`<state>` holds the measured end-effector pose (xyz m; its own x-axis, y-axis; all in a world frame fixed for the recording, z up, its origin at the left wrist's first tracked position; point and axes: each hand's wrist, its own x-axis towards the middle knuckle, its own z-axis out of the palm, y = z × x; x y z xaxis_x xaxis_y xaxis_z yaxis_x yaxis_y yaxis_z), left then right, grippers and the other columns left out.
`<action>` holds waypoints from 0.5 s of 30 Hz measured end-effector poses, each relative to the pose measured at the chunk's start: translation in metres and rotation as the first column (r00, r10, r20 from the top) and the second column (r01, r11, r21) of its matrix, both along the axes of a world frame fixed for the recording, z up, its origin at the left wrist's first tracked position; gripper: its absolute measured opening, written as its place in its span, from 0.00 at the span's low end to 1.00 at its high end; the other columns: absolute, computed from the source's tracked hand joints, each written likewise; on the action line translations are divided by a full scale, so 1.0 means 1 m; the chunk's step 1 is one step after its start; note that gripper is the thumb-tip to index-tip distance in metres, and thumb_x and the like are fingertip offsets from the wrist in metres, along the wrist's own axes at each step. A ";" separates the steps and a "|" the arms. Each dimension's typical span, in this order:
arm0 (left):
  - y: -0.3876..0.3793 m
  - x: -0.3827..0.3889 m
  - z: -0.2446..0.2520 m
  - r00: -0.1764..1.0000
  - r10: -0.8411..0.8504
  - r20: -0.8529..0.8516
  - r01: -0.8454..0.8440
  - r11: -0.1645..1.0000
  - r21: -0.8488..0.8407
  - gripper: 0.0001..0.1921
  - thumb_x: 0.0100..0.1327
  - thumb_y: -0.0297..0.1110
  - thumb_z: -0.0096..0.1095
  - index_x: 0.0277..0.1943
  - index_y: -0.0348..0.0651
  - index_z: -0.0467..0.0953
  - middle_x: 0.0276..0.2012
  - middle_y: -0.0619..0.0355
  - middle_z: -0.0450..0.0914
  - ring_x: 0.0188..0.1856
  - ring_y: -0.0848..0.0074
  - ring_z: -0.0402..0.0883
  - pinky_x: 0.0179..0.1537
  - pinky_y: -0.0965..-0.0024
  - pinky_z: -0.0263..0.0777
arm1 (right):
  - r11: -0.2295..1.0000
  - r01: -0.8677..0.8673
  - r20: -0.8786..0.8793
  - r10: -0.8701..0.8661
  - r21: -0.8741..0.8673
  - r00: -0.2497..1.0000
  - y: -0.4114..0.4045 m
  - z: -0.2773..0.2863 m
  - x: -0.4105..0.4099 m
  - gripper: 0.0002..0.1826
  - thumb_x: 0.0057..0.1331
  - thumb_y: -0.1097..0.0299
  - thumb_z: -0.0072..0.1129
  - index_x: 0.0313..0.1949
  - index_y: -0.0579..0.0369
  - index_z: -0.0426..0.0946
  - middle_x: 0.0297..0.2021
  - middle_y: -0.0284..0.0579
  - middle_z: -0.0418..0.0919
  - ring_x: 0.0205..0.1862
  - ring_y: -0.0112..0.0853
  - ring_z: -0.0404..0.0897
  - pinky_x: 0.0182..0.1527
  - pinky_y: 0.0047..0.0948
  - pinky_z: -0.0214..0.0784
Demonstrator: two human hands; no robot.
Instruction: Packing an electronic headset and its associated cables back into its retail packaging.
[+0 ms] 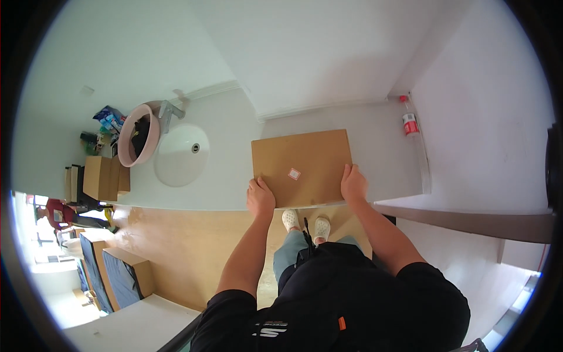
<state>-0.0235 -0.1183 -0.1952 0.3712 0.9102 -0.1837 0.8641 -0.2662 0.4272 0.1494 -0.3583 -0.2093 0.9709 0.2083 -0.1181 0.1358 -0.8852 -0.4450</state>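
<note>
A flat brown cardboard box (308, 154) with a small red-edged sticker lies at the front of a pale countertop (228, 167). My left hand (261, 197) grips the box's near left corner, thumb on top. At its right side my right hand (354, 182) holds the edge, thumb also on top. The undersides of the fingers are partly hidden. Left of the box, a white washbasin (180, 163) is set into the counter beside a metal faucet (169, 114).
A pink plastic basin (156, 132) with dark cloth inside stands left of the sink, near cardboard boxes (97, 178) and colourful packets (110, 119). A red-capped plastic bottle (410, 123) is by the right wall. Another person (61, 214) is far left, near cloth-covered boxes (123, 273).
</note>
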 end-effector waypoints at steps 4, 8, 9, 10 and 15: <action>0.006 0.007 -0.013 0.998 -0.050 0.028 0.052 0.997 -0.057 0.26 0.86 0.56 0.38 0.60 0.40 0.73 0.57 0.40 0.84 0.60 0.42 0.81 0.58 0.40 0.75 | 0.999 -0.019 0.046 0.018 0.026 0.999 -0.008 -0.014 0.007 0.24 0.86 0.49 0.38 0.48 0.58 0.73 0.34 0.65 0.86 0.40 0.63 0.86 0.44 0.63 0.77; 0.039 -0.039 -0.048 0.976 -0.086 0.202 0.135 0.962 -0.239 0.33 0.82 0.62 0.46 0.68 0.37 0.74 0.63 0.36 0.81 0.67 0.40 0.78 0.65 0.45 0.74 | 0.978 0.005 -0.095 0.015 0.210 0.995 -0.005 -0.017 0.010 0.31 0.84 0.41 0.39 0.55 0.60 0.76 0.46 0.68 0.86 0.52 0.64 0.84 0.55 0.60 0.76; 0.035 -0.055 -0.058 0.974 -0.030 0.224 0.103 0.941 -0.322 0.36 0.81 0.64 0.49 0.70 0.36 0.74 0.66 0.34 0.80 0.69 0.40 0.77 0.68 0.47 0.73 | 0.955 0.029 -0.157 0.019 0.295 0.987 -0.009 -0.027 0.012 0.34 0.83 0.38 0.40 0.60 0.60 0.78 0.52 0.69 0.85 0.58 0.63 0.83 0.60 0.58 0.75; 0.030 -0.072 -0.067 0.968 0.040 0.248 0.063 0.917 -0.394 0.39 0.79 0.66 0.52 0.72 0.35 0.74 0.68 0.33 0.79 0.71 0.41 0.77 0.70 0.50 0.72 | 0.943 0.013 -0.157 0.042 0.332 0.987 -0.011 -0.040 0.010 0.37 0.82 0.36 0.41 0.65 0.59 0.77 0.58 0.68 0.83 0.63 0.62 0.80 0.65 0.56 0.72; -0.008 -0.071 -0.095 0.758 0.415 0.504 0.036 0.744 -0.667 0.37 0.73 0.63 0.67 0.67 0.35 0.79 0.56 0.50 0.86 0.58 0.66 0.82 0.60 0.63 0.74 | 0.911 0.103 -0.403 0.073 0.399 0.912 -0.046 -0.042 0.013 0.42 0.81 0.32 0.43 0.74 0.58 0.74 0.71 0.56 0.78 0.74 0.47 0.75 0.74 0.41 0.64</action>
<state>-0.0950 -0.1267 -0.2899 0.4333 0.7353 -0.5211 0.3667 0.3842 0.8473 0.1626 -0.4041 -0.2515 0.8605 0.3090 -0.4050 -0.1433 -0.6160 -0.7746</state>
